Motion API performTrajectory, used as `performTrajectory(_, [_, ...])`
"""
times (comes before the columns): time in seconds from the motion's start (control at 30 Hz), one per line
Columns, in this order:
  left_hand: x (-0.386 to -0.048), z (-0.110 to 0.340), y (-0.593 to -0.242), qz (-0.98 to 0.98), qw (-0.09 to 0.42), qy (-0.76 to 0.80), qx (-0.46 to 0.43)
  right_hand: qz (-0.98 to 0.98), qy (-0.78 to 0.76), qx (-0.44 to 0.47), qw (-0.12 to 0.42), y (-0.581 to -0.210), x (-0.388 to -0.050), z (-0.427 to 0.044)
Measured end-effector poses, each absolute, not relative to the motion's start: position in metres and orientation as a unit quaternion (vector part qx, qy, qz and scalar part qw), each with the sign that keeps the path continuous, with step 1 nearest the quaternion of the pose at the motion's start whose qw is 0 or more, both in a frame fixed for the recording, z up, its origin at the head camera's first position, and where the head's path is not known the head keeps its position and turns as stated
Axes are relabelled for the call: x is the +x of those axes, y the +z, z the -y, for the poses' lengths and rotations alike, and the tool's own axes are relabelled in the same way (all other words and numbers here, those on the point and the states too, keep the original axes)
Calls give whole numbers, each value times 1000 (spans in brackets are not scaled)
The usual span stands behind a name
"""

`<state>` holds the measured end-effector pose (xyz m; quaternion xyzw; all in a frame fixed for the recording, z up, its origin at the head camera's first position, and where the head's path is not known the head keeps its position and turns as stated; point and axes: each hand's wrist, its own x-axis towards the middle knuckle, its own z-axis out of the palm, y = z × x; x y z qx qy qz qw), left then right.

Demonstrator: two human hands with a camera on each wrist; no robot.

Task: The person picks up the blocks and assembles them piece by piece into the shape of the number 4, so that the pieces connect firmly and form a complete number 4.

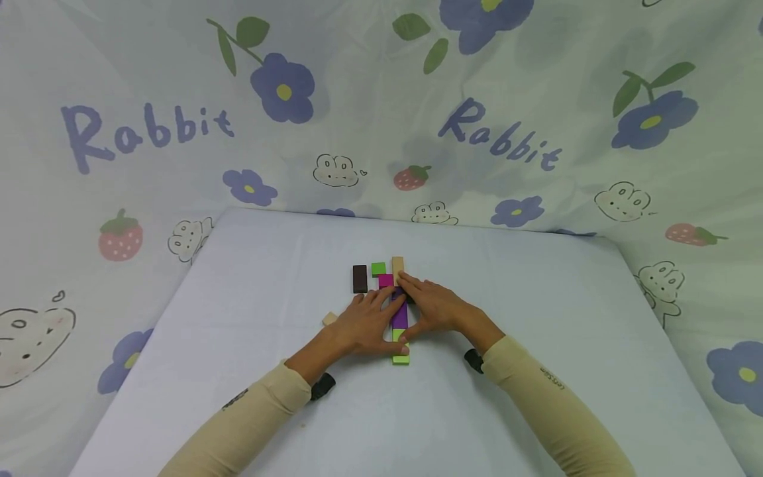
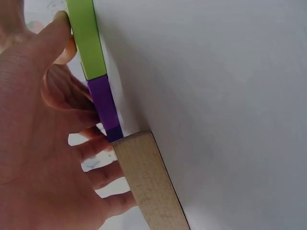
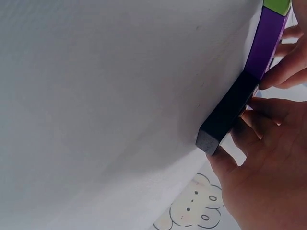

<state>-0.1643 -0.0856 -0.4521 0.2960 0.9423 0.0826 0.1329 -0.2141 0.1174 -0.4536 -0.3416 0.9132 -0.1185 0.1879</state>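
Note:
A line of small blocks runs away from me in the head view: lime green blocks (image 1: 401,360) nearest, a purple block (image 1: 400,320) between, a tan block (image 1: 397,263) farthest. My left hand (image 1: 365,326) reaches in from the left, thumb at the lime blocks and fingertips touching the purple part. From the right, my right hand (image 1: 440,307) has its thumb by the lime end and its fingers at the tan block. A black block (image 3: 228,109) lies beside the right fingers, mostly hidden in the head view. Another tan block (image 2: 151,179) is near the left palm.
Left of the line's far end are a magenta block (image 1: 385,281), a green block (image 1: 378,269) and a dark brown block (image 1: 359,279). A white cloth (image 1: 286,258) covers the table. A curtain (image 1: 369,119) printed with rabbits and flowers hangs behind.

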Motion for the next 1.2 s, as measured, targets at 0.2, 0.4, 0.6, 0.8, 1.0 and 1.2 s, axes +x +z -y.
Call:
performTrajectory(0.2, [-167, 90, -449, -939, 141, 109, 293, -912, -121, -344, 187, -452, -215, -117])
performTrajectory(0.4, [-170, 100, -448, -932, 141, 135, 306, -912, -120, -342, 189, -454, -216, -117])
performTrajectory(0.6, [-170, 118, -445, -925, 139, 164, 313, -916, -114, -332, 196, -455, -217, -116])
performTrajectory(0.8, [-165, 142, -444, -927, 134, 164, 308, -918, -110, -321, 204, -454, -217, -115])
performTrajectory(1.0, [-159, 161, -444, -926, 128, 177, 308, -921, -104, -309, 213, -453, -216, -113])
performTrajectory(1.2, [-155, 168, -444, -924, 132, 190, 305, -922, -107, -300, 219, -452, -216, -113])
